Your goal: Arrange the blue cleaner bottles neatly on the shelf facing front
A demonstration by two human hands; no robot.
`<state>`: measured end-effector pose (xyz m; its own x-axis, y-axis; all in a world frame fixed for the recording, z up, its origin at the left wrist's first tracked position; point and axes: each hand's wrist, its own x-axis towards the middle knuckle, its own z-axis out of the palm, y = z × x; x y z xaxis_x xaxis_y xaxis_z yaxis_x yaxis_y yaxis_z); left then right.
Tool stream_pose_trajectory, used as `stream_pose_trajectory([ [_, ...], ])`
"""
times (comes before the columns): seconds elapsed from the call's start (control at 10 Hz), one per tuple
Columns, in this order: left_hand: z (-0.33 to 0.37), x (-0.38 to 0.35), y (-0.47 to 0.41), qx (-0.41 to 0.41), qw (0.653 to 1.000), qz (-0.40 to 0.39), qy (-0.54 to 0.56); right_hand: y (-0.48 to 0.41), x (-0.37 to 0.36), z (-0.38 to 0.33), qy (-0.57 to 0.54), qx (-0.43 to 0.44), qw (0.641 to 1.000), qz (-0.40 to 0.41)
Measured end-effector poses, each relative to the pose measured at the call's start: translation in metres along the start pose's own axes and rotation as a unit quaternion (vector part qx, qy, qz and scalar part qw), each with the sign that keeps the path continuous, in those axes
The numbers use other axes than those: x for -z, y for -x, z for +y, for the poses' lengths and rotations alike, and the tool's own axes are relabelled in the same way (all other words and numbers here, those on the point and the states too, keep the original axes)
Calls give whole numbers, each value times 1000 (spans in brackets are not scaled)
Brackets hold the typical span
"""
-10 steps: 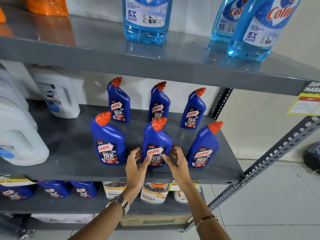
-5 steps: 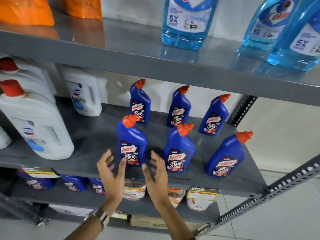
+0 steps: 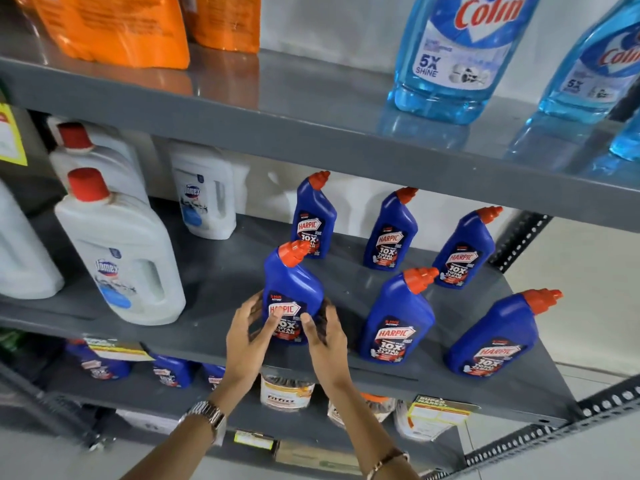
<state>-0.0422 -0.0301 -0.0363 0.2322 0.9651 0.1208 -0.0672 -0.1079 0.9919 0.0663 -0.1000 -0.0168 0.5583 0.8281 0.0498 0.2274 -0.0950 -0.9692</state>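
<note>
We see bright, even light — soft glare and reflections on the glossy grey metal upper shelf (image 3: 311, 98); edges bend with wide-angle distortion, slightly motion-blurred.

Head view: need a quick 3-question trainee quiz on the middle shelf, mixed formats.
1. How many dark blue plastic Harpic bottles with orange caps stand on the grey metal middle shelf?
2. True or false: both hands are at the front-left Harpic bottle.
3. What stands left of that bottle? A) clear blue Colin bottle B) white Domex jug with red cap C) orange pouch

Key:
1. Six: three at the back, three in front.
2. True: left hand and right hand flank its lower body, thumbs on the label.
3. B, the white Domex jug.
</note>
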Motion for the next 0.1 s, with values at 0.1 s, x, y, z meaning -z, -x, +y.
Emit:
stream_pose_trajectory([
  [0.1, 3, -3, 5, -10, 1000, 13, 12, 2, 1, 1, -19, 11, 1000, 6],
])
